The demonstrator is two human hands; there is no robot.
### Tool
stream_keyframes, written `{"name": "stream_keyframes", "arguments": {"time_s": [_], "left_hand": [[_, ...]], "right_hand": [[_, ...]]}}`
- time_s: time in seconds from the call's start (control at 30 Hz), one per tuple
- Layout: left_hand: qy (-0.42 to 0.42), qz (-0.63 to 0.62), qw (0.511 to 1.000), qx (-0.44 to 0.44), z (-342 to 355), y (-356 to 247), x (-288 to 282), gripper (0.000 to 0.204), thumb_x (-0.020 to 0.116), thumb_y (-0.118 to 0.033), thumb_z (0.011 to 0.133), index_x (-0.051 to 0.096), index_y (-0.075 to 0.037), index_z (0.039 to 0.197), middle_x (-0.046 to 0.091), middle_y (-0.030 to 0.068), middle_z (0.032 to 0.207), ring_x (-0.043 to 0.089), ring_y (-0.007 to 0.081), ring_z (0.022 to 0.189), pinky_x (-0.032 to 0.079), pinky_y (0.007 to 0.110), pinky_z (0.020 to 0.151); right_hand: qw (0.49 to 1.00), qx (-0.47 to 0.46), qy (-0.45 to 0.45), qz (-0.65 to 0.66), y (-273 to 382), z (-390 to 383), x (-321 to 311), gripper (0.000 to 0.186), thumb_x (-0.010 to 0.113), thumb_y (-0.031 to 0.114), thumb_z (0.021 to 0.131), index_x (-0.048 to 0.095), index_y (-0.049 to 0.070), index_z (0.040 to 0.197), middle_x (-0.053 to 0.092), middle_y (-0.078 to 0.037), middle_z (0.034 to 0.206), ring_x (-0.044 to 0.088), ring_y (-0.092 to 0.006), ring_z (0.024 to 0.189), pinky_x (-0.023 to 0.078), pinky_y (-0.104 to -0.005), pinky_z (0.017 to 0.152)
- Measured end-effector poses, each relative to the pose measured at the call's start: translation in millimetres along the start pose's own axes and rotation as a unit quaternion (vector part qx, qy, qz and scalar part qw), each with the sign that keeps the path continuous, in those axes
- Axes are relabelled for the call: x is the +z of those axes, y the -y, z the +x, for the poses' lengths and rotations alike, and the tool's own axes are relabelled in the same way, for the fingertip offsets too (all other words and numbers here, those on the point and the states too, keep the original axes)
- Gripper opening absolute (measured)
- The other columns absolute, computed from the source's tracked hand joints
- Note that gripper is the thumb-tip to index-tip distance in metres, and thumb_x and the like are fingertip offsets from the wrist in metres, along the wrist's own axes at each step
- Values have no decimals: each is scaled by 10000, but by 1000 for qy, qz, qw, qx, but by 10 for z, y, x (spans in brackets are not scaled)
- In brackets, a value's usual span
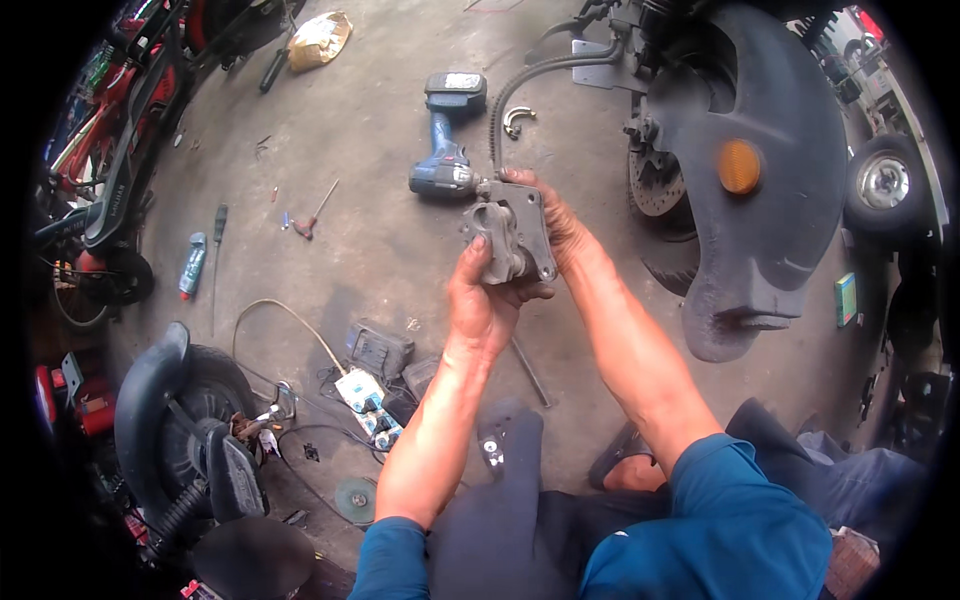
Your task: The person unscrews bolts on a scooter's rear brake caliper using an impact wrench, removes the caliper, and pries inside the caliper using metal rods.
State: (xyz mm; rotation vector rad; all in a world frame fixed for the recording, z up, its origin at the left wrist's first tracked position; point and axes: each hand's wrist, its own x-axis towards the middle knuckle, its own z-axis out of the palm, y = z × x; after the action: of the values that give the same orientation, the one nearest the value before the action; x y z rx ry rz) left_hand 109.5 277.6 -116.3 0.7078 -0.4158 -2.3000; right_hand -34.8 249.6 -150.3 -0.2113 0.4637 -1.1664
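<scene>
Between my two hands is a dirty grey brake caliper (506, 238) on a flat bracket plate, held up above the floor. My left hand (476, 298) grips it from below and the left, thumb pressed on its face. Along the plate's right and upper edge, my right hand (555, 220) is closed, its fingers partly hidden behind it. A black ribbed hose (500, 100) runs from the caliper's top up to the vehicle. Just beyond the caliper lies a blue cordless impact wrench (443, 150). Two curved brake shoes or pads (516, 122) rest on the floor beside it.
A black mudguard (770, 200) and brake disc (660, 185) stand at the right. On the floor at left are a T-handle tool (312, 215), a screwdriver (217, 245) and a tube (193, 265). A power strip (368, 405) with cables and a small scooter wheel (190, 420) lie nearer.
</scene>
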Motion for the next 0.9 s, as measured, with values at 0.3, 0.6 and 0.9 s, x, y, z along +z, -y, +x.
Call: {"name": "stream_keyframes", "arguments": {"time_s": [0.3,0.6,0.9], "left_hand": [[-189,684,691,-137,-619,702,-920,569,667,-483,782,604,43,988,663,218,887,665,347,803,519,423,721],[-257,700,656,-121,-587,1019,-1171,312,613,-247,748,620,46,856,645,194,747,635,321,702,500,405,671],[-186,292,928,-138,-1267,-178,-503,443,571,-107,871,418,21,1266,537,59,662,509,140,472,412,277,390]], "right_hand": [[949,19,-294,-109,209,-167,-319,275,601,304,842,542,62,957,628,-113,710,628,-241,559,535,-422,461],[912,-90,-349,-195,143,16,-368,234,624,231,821,530,45,927,625,-117,698,610,-216,499,529,-390,420],[899,-173,-359,-183,112,159,-602,221,635,207,805,533,19,861,607,-99,651,595,-206,460,512,-361,408]]}}
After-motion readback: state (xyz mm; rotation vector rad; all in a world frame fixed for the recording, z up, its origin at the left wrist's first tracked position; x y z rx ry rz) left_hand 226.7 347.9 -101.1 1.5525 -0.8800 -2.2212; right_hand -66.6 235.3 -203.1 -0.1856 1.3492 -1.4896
